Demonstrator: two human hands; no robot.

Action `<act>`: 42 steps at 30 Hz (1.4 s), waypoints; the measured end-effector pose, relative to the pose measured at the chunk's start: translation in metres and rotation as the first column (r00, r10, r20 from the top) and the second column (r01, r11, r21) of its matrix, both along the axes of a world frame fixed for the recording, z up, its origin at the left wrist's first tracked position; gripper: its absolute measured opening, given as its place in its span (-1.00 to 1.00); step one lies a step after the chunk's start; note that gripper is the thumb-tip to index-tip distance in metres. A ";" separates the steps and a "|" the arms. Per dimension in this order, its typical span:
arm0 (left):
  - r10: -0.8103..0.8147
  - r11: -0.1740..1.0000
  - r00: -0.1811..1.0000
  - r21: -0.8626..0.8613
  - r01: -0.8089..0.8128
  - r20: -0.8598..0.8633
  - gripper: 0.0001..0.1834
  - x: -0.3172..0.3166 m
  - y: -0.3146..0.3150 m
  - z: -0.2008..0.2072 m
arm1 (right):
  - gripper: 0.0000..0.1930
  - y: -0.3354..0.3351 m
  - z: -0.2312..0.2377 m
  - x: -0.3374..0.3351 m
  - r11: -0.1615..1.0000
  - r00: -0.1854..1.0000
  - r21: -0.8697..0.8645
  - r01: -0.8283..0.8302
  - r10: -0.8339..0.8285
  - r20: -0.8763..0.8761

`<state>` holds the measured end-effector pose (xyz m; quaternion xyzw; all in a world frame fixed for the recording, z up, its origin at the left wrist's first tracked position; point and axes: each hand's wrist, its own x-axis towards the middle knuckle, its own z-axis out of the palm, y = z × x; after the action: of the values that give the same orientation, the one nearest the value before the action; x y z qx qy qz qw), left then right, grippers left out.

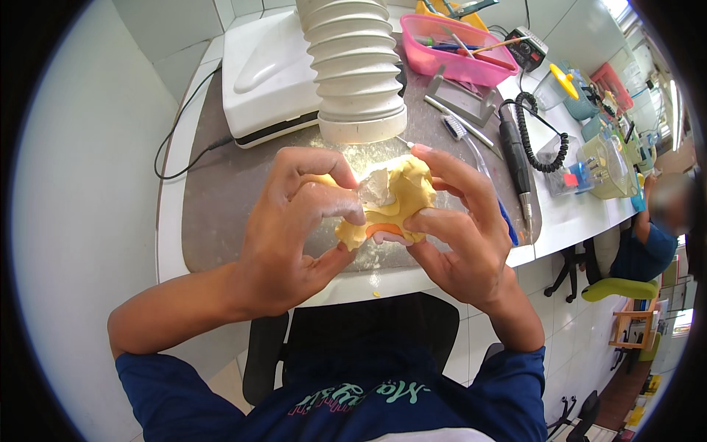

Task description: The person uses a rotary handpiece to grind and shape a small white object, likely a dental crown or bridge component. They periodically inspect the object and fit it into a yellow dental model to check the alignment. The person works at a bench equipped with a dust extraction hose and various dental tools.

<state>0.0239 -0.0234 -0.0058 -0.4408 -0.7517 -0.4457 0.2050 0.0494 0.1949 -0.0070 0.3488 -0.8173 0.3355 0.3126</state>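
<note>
Between both hands, just below the mouth of the white ribbed hose point(361, 136), is a yellow dental mould point(414, 184). It looks lumpy, with a whitish chalky patch in its hollow and an orange band and pale pink edge on the side nearest me. My left hand point(294, 214) grips its left end, thumb and fingers curled round it. My right hand point(468, 225) is closed on its right end, with the index finger raised near the top. A thin pale-tipped tool end point(406, 143) shows by that fingertip; whether the finger touches it I cannot tell. Fingers hide parts of the mould.
A white machine point(269, 70) stands back left on the grey mat point(221, 214). A pink basket point(460, 62) of tools is back right. On the right lie a toothbrush point(453, 127), a black handpiece point(515, 162) with coiled cord, and plastic containers point(610, 166). Another person point(648, 247) sits far right.
</note>
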 end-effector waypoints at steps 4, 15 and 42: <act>-0.028 0.995 0.999 0.092 0.030 -0.027 -0.57 0.001 0.004 -0.007 | -0.74 0.002 -0.002 0.001 0.998 0.995 -0.024 -0.057 0.055 -0.077; -0.072 0.990 0.989 0.110 0.087 -0.129 -0.55 0.004 0.003 -0.021 | -0.71 0.007 -0.004 0.004 0.995 0.983 0.010 -0.099 0.100 -0.156; -0.286 0.943 0.570 0.333 0.023 0.771 -0.62 0.003 0.008 -0.006 | -0.79 0.013 0.016 -0.002 0.918 0.413 -0.389 0.083 0.323 0.851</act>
<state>0.0265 -0.0150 -0.0114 -0.2191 -0.6471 -0.7170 -0.1389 0.0469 0.2083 0.0090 0.1067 -0.7481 0.6396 -0.1412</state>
